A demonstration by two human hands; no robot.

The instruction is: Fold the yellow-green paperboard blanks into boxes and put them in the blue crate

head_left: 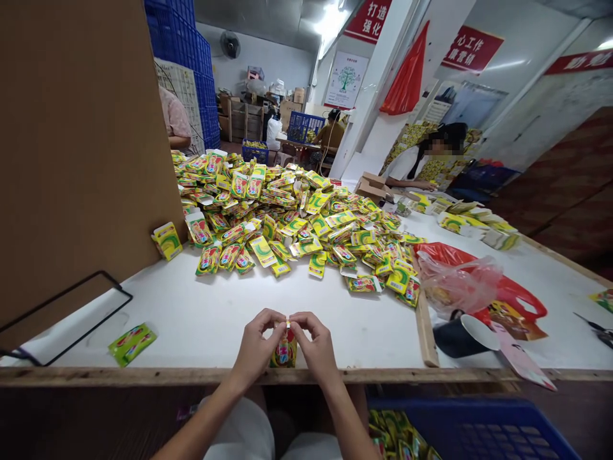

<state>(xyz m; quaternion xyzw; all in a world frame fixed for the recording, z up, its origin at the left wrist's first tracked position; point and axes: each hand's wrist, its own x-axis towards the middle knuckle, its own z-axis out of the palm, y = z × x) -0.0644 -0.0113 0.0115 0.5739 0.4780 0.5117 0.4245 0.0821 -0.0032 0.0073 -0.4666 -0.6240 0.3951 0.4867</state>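
Note:
At the table's front edge stands a small yellow-green crayon box (pixel 284 353), upright between my hands. My left hand (pixel 258 342) pinches its top from the left, thumb and forefinger together. From the other side my right hand (pixel 313 338) pinches the same top end, so the fingertips of both hands nearly meet there. My fingers cover most of the box's upper end. Beyond them spreads a large heap of similar small boxes (pixel 292 217), several with white end flaps sticking out. A flat green packet (pixel 133 344) lies to the left of my left hand.
A tall cardboard sheet (pixel 86 128) and a black wire frame (pixel 110 281) border the left. Past a wooden strip (pixel 426 326) on the right lie a dark cup (pixel 464 337) and plastic bags (pixel 460 281). Below is a blue crate (pixel 479 421). Co-workers sit farther back.

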